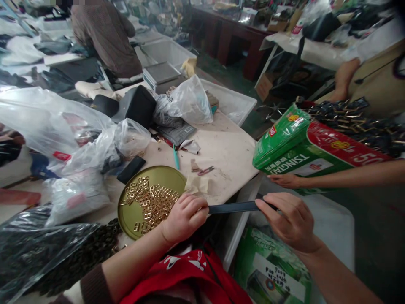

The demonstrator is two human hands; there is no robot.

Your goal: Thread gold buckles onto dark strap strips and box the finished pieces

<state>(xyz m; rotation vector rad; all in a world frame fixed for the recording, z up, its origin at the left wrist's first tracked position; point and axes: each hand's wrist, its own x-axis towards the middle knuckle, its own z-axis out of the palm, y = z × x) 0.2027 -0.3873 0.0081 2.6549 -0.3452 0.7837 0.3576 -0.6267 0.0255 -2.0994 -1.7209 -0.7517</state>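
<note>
A dark narrow strap [233, 207] is stretched level between my two hands, above the table's front edge. My left hand [184, 216] is closed on its left end, and my right hand [289, 217] pinches it towards the right end. Just beyond my left hand lies a round gold-coloured tray [129, 217] with a heap of small gold metal buckles [155, 202] spread over it. Whether a buckle sits on the strap under my fingers cannot be seen.
Another person's hand [286, 180] steadies a green and red Tsingtao box [284, 139] holding dark straps with gold fittings. Beyond the tray lie a turquoise-handled tool [176, 158], a black phone-like slab [131, 169] and plastic bags [193, 99]. A green package [272, 270] sits below right.
</note>
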